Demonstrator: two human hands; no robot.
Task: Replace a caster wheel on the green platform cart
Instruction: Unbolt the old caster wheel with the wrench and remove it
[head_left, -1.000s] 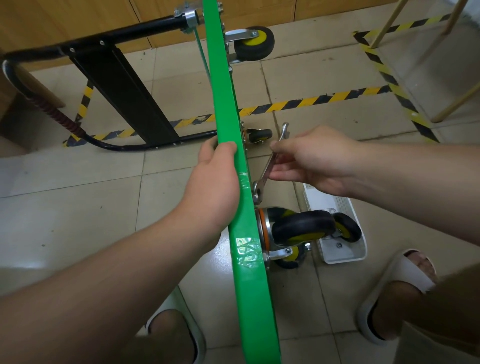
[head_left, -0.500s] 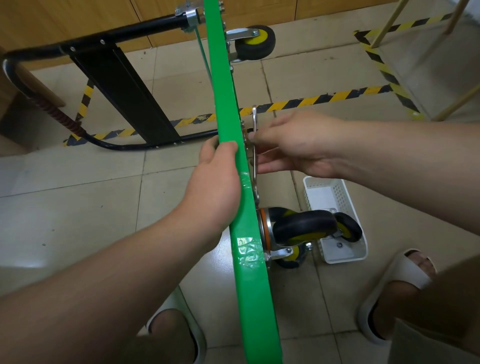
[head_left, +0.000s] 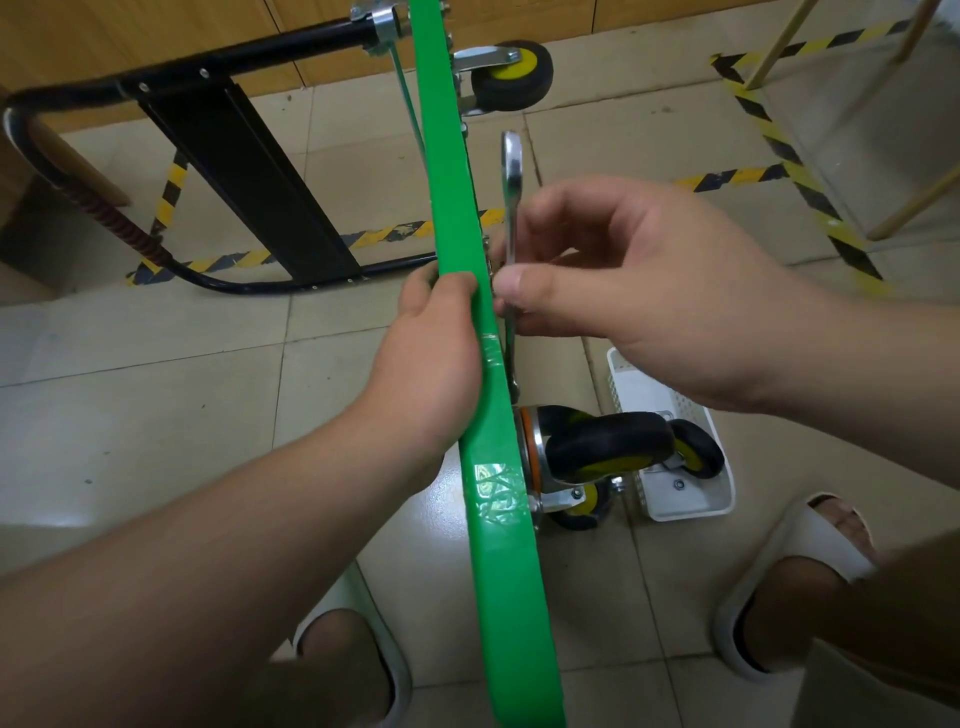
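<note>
Standing on edge, the green plastic platform cart (head_left: 506, 571) bears a black-and-yellow rubber caster wheel (head_left: 608, 452) on its right face, nearest. Beyond, the left hand (head_left: 431, 358) curls its grip over the cart's top edge; the right hand (head_left: 639, 296) pinches a slim silver metal wrench (head_left: 511, 171) in its grip beside that face.

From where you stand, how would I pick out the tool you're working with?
Find the green platform standing on its edge down the middle of the view. On its wheel side, the right hand pinches a slim silver wrench lying along the deck. It is the only bare-metal bar there; the casters nearby are black and yellow.
</note>
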